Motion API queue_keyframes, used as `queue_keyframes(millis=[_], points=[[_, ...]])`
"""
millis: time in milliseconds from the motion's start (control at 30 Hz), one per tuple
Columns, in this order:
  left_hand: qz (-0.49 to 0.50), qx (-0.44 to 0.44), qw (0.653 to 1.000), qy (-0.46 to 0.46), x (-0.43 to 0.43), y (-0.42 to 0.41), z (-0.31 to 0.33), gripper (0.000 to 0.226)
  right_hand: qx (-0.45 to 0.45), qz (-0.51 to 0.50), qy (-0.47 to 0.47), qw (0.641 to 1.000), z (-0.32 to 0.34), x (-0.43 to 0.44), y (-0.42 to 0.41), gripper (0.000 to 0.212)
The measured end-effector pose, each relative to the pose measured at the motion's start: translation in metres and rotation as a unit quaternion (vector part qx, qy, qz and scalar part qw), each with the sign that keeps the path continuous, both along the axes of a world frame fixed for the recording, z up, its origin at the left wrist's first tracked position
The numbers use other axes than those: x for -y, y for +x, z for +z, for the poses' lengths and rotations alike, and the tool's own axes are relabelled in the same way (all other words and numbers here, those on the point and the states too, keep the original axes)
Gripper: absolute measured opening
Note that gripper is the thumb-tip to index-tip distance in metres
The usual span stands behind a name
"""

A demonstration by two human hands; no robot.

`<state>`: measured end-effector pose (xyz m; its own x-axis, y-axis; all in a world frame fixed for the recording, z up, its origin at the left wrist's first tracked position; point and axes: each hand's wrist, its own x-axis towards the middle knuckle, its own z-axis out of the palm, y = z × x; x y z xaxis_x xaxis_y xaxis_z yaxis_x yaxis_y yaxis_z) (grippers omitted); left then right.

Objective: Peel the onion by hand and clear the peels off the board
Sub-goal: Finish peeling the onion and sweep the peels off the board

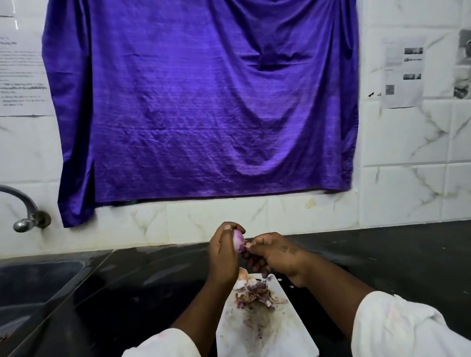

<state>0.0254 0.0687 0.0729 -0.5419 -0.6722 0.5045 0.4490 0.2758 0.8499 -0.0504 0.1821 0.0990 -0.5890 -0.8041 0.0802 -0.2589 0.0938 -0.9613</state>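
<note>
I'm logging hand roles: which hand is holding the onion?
The left hand grips the onion, raised above the board; the right hand only pinches at its lower edge.

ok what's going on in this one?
A person is peeling an onion by hand. The left hand grips it, raised above the black counter, while the right hand pinches at the skin on its side. A pile of peels lies at the far end of the white board, so they are not yet cleared off. A sink sits to the left.
</note>
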Motion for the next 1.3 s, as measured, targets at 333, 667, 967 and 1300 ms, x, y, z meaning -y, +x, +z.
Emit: queue_keyframes(millis=[333,667,967,1300], points=[[-0.006,0.047,0.998,0.040,-0.002,-0.008,-0.005,0.043,-0.367,-0.095,0.070,0.923,-0.013,-0.002,-0.001,0.019],[-0.019,0.110,0.983,0.149,0.011,-0.007,-0.012,0.042,-0.365,-0.194,0.172,0.894,-0.028,-0.027,-0.035,0.008],[-0.069,0.105,0.991,0.050,0.003,-0.004,-0.027,0.022,-0.337,-0.212,0.107,0.911,-0.047,-0.012,-0.028,0.022],[-0.106,0.095,0.987,0.077,0.001,-0.012,-0.040,0.020,0.151,-0.109,-0.083,0.979,-0.059,-0.007,-0.021,0.040]])
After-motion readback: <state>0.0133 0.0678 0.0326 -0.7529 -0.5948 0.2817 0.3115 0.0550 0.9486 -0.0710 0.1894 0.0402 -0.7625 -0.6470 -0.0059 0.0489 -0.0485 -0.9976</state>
